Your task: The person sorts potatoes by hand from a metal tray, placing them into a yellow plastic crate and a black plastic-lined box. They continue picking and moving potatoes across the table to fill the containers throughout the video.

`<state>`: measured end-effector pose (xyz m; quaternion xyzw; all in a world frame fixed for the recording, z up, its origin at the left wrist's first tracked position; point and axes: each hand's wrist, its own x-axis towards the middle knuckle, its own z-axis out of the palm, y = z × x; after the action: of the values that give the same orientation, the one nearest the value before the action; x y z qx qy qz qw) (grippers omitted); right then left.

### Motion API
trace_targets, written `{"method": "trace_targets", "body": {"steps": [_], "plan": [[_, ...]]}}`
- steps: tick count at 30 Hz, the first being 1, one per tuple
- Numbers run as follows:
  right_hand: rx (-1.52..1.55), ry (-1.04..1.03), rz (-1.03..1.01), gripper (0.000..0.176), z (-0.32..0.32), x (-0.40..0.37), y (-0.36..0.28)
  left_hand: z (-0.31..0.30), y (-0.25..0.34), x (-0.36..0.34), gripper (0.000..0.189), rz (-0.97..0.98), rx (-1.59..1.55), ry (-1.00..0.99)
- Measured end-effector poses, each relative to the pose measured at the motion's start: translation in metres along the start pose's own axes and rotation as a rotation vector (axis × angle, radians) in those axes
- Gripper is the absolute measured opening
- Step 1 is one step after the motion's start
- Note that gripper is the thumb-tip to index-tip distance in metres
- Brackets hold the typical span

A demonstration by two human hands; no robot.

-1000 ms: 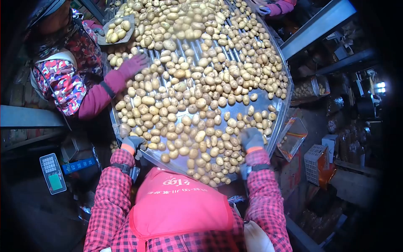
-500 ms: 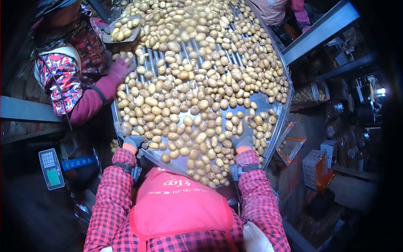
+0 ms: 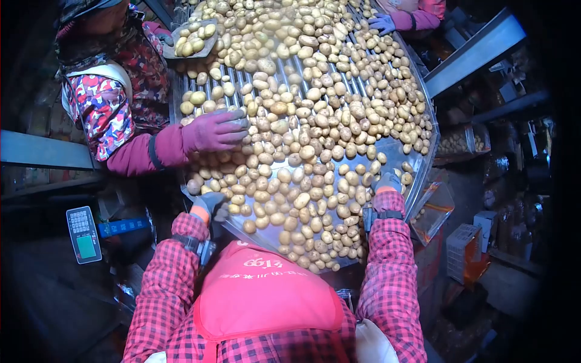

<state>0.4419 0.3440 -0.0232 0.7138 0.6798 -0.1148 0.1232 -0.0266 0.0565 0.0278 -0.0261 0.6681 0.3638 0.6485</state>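
My left hand [image 3: 209, 201], in a grey glove with an orange cuff, is at the lower left edge of the metal sorting table [image 3: 275, 233]. Its fingers are blurred beside the nearest potatoes, so whether they hold one cannot be made out. Farther right, my right hand [image 3: 388, 180] reaches in among potatoes near the right rim, its gloved fingers stretched out and partly hidden. Many loose yellow-brown potatoes [image 3: 302, 199] lie between the two hands and cover the table up to the rollers [image 3: 242, 78].
At left, a co-worker's purple-gloved hand [image 3: 218, 130] reaches over the potatoes, near a scoop [image 3: 192, 39] holding potatoes. Another person's gloved hand [image 3: 382, 23] is at the far right. A scale display [image 3: 84, 235], a metal beam [image 3: 475, 51] and a crate [image 3: 463, 251] flank the table.
My right hand has moved right, toward the table's right rim. The left co-worker's purple glove has reached rightward over the potatoes. A far-right gloved hand has come into view. The view has shifted slightly.
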Motion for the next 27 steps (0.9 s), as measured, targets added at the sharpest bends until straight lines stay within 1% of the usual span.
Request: {"method": "trace_targets", "body": {"steps": [1, 2, 3, 4, 5, 6, 7, 8, 9, 10, 11, 12, 13, 14, 15, 16, 17, 20, 21, 22, 23, 24, 26, 27], "plan": [[0.11, 0.113, -0.103, 0.037, 0.012, -0.001, 0.011, 0.006, -0.004, -0.004, 0.017, -0.047, -0.138, -0.201], [0.311, 0.104, -0.084, 0.038, 0.02, -0.006, 0.019, 0.032, 0.004, -0.024, 0.017, -0.091, -0.279, -0.402], [0.51, 0.096, -0.069, 0.039, 0.029, -0.01, 0.026, 0.049, -0.002, -0.028, 0.016, -0.066, -0.273, -0.407], [0.705, 0.085, -0.056, 0.041, 0.032, -0.014, 0.03, 0.069, -0.004, -0.037, 0.019, -0.054, -0.268, -0.419], [0.918, 0.081, -0.05, 0.041, -0.003, -0.053, -0.003, 0.089, -0.006, -0.045, 0.027, -0.042, -0.263, -0.432], [1.028, 0.019, -0.098, 0.036, -0.025, -0.084, -0.027, 0.109, -0.004, -0.056, 0.037, -0.046, -0.254, -0.452], [1.051, 0.001, -0.272, 0.036, -0.031, -0.109, -0.046, 0.117, -0.012, -0.048, 0.046, -0.124, -0.332, -0.529], [1.114, -0.134, -0.26, 0.034, -0.05, -0.145, -0.076, 0.123, -0.018, -0.04, 0.057, -0.204, -0.408, -0.607], [1.125, -0.176, -0.412, 0.033, -0.048, -0.172, -0.095, 0.13, -0.017, -0.042, 0.063, -0.257, -0.483, -0.633], [1.132, -0.215, -0.566, 0.032, -0.046, -0.187, -0.105, 0.136, -0.02, -0.045, 0.064, -0.095, -0.403, -0.575], [1.149, -0.196, -0.595, 0.031, -0.046, -0.186, -0.108, 0.139, -0.028, -0.051, 0.066, 0.069, -0.323, -0.514], [1.167, -0.18, -0.63, 0.03, -0.045, -0.184, -0.112, 0.135, -0.034, -0.047, 0.066, 0.102, -0.299, -0.494], [1.188, -0.168, -0.664, 0.029, -0.043, -0.181, -0.118, 0.123, -0.042, -0.04, 0.066, 0.015, -0.349, -0.528], [1.029, 0.022, -0.626, 0.028, -0.015, -0.155, -0.109, 0.109, -0.052, -0.033, 0.066, -0.084, -0.415, -0.566], [0.827, 0.081, -0.575, 0.022, -0.004, -0.128, -0.095, 0.093, -0.064, -0.027, 0.065, -0.132, -0.44, -0.59], [0.404, 0.496, -0.703, 0.019, 0.021, -0.102, -0.079, 0.08, -0.076, -0.015, 0.063, -0.135, -0.423, -0.605], [0.303, 0.208, -0.522, 0.025, -0.004, -0.091, -0.079, 0.094, -0.046, -0.057, 0.054, -0.204, -0.448, -0.57], [0.361, 0.326, -0.552, 0.027, 0.041, -0.049, -0.06, 0.077, -0.063, -0.043, 0.047, -0.193, -0.25, -0.602], [0.463, 0.3, -0.504, 0.029, 0.04, -0.043, -0.06, 0.079, -0.067, -0.037, 0.045, -0.023, -0.055, -0.702], [0.565, 0.273, -0.451, 0.031, 0.039, -0.039, -0.06, 0.079, -0.074, -0.037, 0.044, -0.027, -0.07, -0.742], [0.666, 0.247, -0.394, 0.033, 0.04, -0.035, -0.058, 0.085, -0.069, -0.047, 0.043, -0.03, -0.085, -0.782], [0.748, 0.155, -0.364, 0.036, 0.041, -0.033, -0.056, 0.089, -0.066, -0.051, 0.044, -0.059, -0.153, -0.82], [0.906, -0.031, -0.3, 0.043, 0.042, -0.034, -0.053, 0.089, -0.079, -0.037, 0.048, -0.037, -0.107, -0.764], [0.874, -0.044, -0.326, 0.05, 0.03, -0.05, -0.064, 0.089, -0.083, -0.031, 0.05, -0.025, -0.086, -0.733]]}}
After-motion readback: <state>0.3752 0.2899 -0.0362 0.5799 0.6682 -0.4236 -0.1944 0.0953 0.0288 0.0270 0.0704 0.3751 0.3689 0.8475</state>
